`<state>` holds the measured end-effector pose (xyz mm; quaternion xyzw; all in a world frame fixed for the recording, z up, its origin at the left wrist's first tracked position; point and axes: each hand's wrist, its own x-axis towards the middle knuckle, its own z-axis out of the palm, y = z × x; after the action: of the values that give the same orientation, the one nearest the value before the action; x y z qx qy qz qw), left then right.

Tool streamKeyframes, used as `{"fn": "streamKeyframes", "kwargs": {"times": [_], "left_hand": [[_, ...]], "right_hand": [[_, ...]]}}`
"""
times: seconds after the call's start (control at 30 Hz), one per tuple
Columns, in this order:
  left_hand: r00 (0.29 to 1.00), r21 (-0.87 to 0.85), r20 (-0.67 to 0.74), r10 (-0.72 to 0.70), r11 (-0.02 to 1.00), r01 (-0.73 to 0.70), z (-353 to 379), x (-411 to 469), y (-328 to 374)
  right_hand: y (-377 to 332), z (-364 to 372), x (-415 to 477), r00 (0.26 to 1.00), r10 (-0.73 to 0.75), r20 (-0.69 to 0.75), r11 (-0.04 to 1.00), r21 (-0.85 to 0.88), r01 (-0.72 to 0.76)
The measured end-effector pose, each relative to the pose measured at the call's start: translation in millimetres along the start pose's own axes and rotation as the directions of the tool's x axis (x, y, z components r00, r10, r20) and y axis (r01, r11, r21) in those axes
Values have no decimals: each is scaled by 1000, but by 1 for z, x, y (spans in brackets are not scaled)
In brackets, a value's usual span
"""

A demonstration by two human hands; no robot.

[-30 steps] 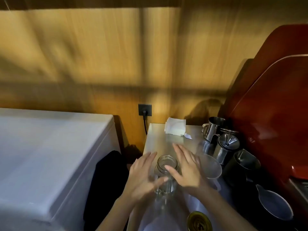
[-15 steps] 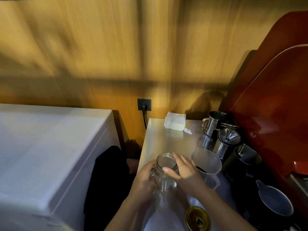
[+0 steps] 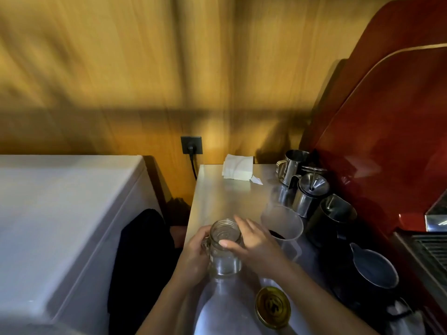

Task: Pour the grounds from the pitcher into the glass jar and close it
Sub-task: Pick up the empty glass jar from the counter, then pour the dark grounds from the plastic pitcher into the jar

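An empty glass jar [image 3: 225, 247] with a handle stands upright and uncapped near the left edge of the steel counter [image 3: 225, 194]. My left hand [image 3: 193, 255] wraps its left side at the handle. My right hand [image 3: 254, 245] rests against its right side, fingers spread, thumb across the front. Just right of the jar stands a clear plastic pitcher [image 3: 284, 226] with dark grounds at its bottom. The jar's gold lid [image 3: 272, 307] lies flat on the counter, nearer me.
Several steel and black milk jugs [image 3: 312, 192] crowd the counter's right side beside a red espresso machine [image 3: 387, 141]. Folded white paper [image 3: 238, 170] lies at the back. A white chest appliance [image 3: 60, 213] stands left, across a gap holding dark cloth.
Both hands went from hovering open around the jar to closing on its sides. The view shifted, so the counter sits slightly higher in frame.
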<state>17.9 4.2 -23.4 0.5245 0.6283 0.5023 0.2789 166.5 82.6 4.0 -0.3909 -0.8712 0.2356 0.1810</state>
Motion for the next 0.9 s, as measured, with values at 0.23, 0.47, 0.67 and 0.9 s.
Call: {"fn": "streamKeyframes", "kwargs": {"times": [0.23, 0.47, 0.67, 0.9], "left_hand": [[999, -10, -31, 27, 1000, -27, 5, 1, -10], [997, -18, -83, -4, 1000, 2, 12, 3, -19], [998, -21, -57, -13, 1000, 12, 10, 3, -16], [1000, -47, -15, -2, 999, 1, 5, -3, -8]], "right_hand": [[29, -28, -32, 816, 70, -574, 992, -45, -117], [67, -12, -54, 771, 601, -209, 794, 259, -549], [73, -24, -62, 780, 568, -263, 817, 291, -497], [71, -42, -40, 776, 539, -328, 782, 536, -316]]}}
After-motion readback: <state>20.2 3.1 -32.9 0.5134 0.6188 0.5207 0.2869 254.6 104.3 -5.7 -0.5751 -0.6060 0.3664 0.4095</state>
